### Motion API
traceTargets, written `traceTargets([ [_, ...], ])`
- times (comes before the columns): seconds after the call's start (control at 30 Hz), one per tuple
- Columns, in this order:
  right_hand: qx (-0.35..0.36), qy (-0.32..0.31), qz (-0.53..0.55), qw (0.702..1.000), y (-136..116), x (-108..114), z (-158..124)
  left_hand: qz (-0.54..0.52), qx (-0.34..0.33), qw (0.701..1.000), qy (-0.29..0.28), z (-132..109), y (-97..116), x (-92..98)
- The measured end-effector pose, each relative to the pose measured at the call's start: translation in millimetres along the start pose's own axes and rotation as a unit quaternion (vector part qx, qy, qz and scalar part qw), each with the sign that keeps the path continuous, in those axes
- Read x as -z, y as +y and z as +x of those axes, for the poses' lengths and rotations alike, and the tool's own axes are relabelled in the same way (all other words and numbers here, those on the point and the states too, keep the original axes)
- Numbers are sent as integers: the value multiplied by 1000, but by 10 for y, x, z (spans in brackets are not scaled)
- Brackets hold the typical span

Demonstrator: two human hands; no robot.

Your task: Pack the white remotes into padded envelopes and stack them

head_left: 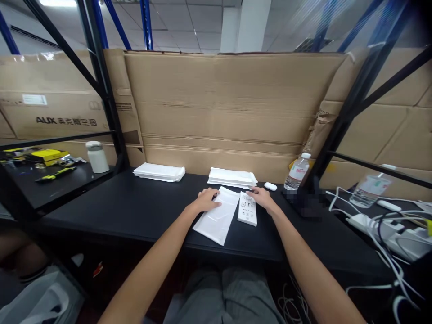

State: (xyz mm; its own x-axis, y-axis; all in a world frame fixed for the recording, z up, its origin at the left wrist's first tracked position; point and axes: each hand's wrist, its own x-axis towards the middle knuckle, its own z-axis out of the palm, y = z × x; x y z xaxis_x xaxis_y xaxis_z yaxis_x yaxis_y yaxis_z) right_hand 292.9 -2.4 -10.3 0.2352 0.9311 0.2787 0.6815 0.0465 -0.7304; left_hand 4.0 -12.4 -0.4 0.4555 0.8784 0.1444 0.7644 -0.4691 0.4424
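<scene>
Backdrop: flattened cardboard sheets (pixel 219 103) are being propped upright behind the black workbench (pixel 118 211), within a steel shelving rack (pixel 101 81).
Beyond the bench's right end: a power strip (pixel 388 229) is being fed by white cables.
Bench's far edge: two stacks of white mailers (pixel 158 172) are being left lying flat, well apart from each other, and a plastic water bottle (pixel 297 173) is being kept standing further right.
Bench's middle: a loose white mailer (pixel 216 216) is being held flat, tilted at an angle to the bench's edge.
Left hand (pixel 204 200): it is being kept open, palm down, with its fingers spread on the mailer's upper part; nothing is being gripped.
Right hand (pixel 263 199): it is being kept open and lightly curved, with its fingertips (pixel 251 192) touching the top of the card; no grip is being shown.
Bench's middle, just right of the mailer: a printed white card (pixel 247 208) is being kept flat.
Near the bottle: a small white case (pixel 270 186) is being left lying on the bench.
</scene>
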Motion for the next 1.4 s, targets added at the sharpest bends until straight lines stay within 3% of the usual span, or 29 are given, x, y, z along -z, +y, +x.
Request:
traceTargets([
  [0.1,-46,-16,-4,999,9,-8,-62,-19,-13,1000,3,-37,-7,33],
  [0.23,-54,-34,-37,997,38,15,-102,-19,-15,1000,4,-98,-9,89],
  [0.4,-91,-1,-42,995,132,101,-89,20,-21,999,21,-115,60,120],
  [0.6,-115,53,127,984,266,183,-23,34,-33,999,-20,-146,229,146],
  [0.73,-136,91,257,952,247,235,-10,49,-46,997,-35,-127,211,111],
  [0.9,-111,163,356,914,189,249,-4,55,-87,994,-37,-119,213,95],
  [1.2,-92,99,334,933,144,168,-62,18,-98,994,-36,-161,295,102],
  [1.4,-100,116,317,936,169,155,-47,6,-139,989,-56,-137,318,69],
])
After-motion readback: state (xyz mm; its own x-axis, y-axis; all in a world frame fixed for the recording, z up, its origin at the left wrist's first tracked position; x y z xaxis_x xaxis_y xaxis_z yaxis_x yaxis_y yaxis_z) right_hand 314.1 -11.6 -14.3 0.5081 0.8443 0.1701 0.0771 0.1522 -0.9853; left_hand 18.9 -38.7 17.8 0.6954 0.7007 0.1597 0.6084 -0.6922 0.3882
